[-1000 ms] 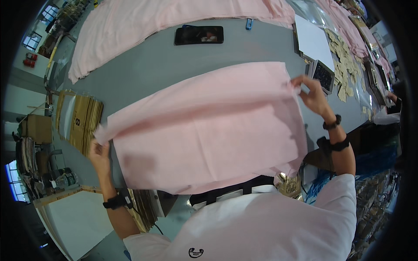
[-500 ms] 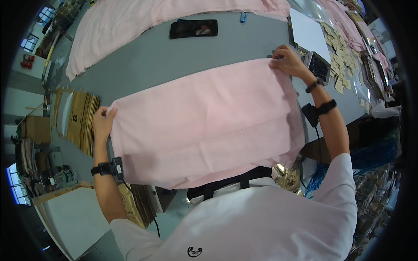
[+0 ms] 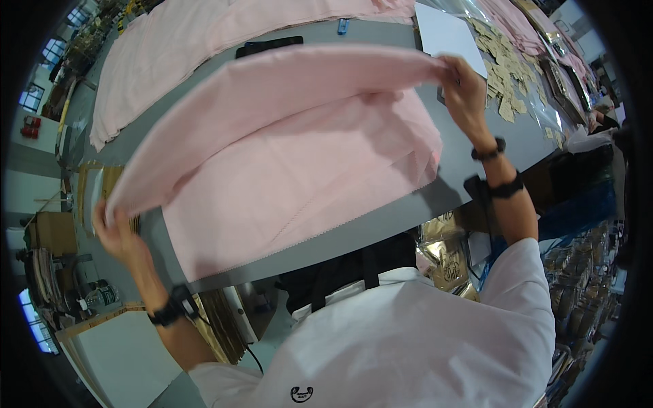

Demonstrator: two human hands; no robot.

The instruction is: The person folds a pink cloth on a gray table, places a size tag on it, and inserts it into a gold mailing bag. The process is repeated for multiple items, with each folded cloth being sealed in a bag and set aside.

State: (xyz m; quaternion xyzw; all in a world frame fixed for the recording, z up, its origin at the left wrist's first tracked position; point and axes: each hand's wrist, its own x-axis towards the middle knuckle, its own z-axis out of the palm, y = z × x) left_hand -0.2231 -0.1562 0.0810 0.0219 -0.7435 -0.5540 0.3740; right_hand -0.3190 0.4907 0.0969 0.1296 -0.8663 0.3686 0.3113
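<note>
A pale pink cloth [image 3: 306,163] spreads over the grey table [image 3: 306,255], its near part flat with a stitched edge. Its far part is lifted into a curved band between my hands. My left hand [image 3: 121,234] pinches one corner of that band, near the stack of gold packages. At the other end, my right hand [image 3: 464,92] grips the opposite corner, close to the white board. The raised band hides part of the table and overlaps the lower edge of a black phone [image 3: 270,46].
More pink fabric [image 3: 170,51] lies along the far side. A small blue clip [image 3: 343,26] rests by the white board [image 3: 445,34]. Beige paper tags [image 3: 503,71] are heaped at the right. Gold packages [image 3: 102,180] stand at the left, partly covered.
Both hands have raised the cloth's far edge off the table into an arch. My left hand has moved left and nearer; the right has gone slightly up. The near stitched edge now shows.
</note>
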